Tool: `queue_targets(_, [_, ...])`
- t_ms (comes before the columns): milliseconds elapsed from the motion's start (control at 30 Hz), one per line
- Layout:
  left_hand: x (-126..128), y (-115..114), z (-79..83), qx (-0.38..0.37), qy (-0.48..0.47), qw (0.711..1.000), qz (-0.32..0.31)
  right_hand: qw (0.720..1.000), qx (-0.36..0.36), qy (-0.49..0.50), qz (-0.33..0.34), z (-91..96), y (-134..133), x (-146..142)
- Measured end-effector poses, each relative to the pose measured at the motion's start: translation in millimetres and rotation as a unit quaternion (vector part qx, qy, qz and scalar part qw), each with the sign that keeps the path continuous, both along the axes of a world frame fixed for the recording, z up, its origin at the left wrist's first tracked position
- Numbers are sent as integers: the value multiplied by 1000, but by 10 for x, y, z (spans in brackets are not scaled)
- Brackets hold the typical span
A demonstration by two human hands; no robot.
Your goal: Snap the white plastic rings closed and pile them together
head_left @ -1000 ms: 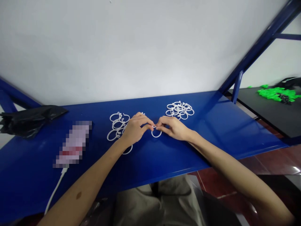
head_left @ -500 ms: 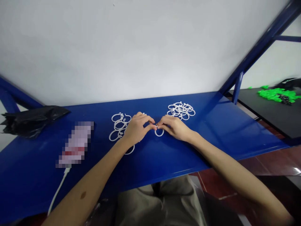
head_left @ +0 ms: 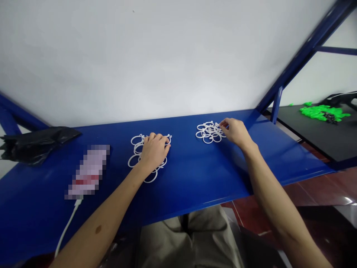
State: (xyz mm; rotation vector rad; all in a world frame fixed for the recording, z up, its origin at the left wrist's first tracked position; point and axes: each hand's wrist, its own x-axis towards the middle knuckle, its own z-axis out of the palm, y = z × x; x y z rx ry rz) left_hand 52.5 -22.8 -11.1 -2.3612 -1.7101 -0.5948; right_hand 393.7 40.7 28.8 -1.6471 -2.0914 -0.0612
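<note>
On the blue shelf lie two piles of white plastic rings. My left hand rests knuckles up on the left pile, with its fingers curled together down onto the rings. My right hand is stretched out to the right pile. Its thumb and forefinger pinch a white ring at that pile's right edge. The stretch of shelf between the two piles holds no ring.
A crumpled black plastic bag lies at the shelf's far left. A blurred flat object with a white cable lies left of the rings. A black table with green pieces stands to the right, beyond a blue frame post.
Both hands held one ring together at the middle of the shelf. They have parted: the right hand carried the ring to the right pile, the left hand moved back onto the left pile.
</note>
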Motion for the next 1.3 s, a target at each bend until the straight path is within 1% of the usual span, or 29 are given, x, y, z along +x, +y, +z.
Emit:
queue_targets(100, [-13,30,-56,37,-16,999,-30,999,-18,-15,-24,-51,33,12])
queue_targets(200, [-13,36,-73,55,-40,996,-60,998,-38,-36,-43,-93,61,24])
queue_targets(267, [-3,27,-59,48,-64,994,-72,997,-41,-43,-46,-109,70,28])
queue_targets(367, [22,5,-15,21,-90,993,-68,997,-36,-46,-52,-101,59,19])
queue_targets(433, [39,-9,18,13,-92,994,-65,997,-30,-42,-60,-73,35,-2])
queue_targets(533, [66,-32,73,23,-75,994,-76,998,-10,-22,-57,-11,-21,-83])
queue_targets(567, [78,-43,94,30,-71,993,-84,999,2,-8,-44,8,-46,-132])
queue_targets(633, [113,-73,141,45,-74,991,-106,999,24,34,7,37,-111,-270])
queue_targets(700, [161,-113,187,60,-83,987,-127,991,20,90,94,43,-203,-457])
queue_targets(733, [188,-135,206,67,-87,985,-135,983,0,119,142,37,-258,-561])
queue_targets(800, [241,-177,229,80,-86,981,-153,956,-60,156,239,11,-376,-765])
queue_targets(867, [282,-208,225,91,-80,977,-174,932,-107,184,292,-27,-483,-930])
queue_targets(967, [308,-226,190,96,-71,974,-194,907,-162,231,313,-73,-578,-1056])
queue_targets(1067, [313,-230,170,84,-82,973,-198,894,-186,261,312,-91,-594,-1063])
queue_targets(1167, [326,-246,187,86,-118,971,-192,904,-165,250,304,-96,-572,-1028])
queue_targets(1233, [337,-256,202,95,-149,969,-175,917,-137,226,299,-97,-553,-1005])
queue_targets(1300, [343,-255,205,88,-177,966,-168,927,-107,195,303,-97,-538,-986])
